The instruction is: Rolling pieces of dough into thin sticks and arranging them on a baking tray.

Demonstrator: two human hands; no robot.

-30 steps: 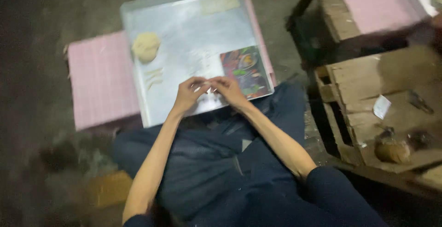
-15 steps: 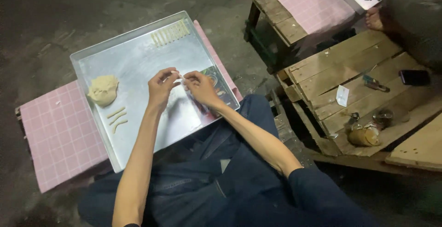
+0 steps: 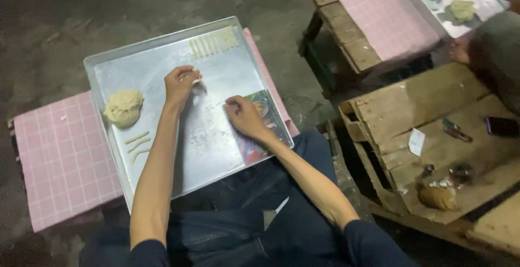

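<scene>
Over the metal tray (image 3: 157, 72) on the lap, the right hand (image 3: 244, 116) rests loosely curled and empty beside a colourful card (image 3: 259, 129); the left hand (image 3: 180, 83) pinches a thin dough strip (image 3: 197, 78). Best carried lightly and laid parallel beside the row of strips (image 3: 214, 43) at the far edge; the dough lump (image 3: 123, 107) sits left.

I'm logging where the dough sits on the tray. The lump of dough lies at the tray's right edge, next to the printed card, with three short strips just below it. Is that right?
Not quite. In the head view the lump of dough lies at the left edge of the metal tray, far from the printed card, which is on the right side by the right hand. The three short strips do lie just below it.
</scene>
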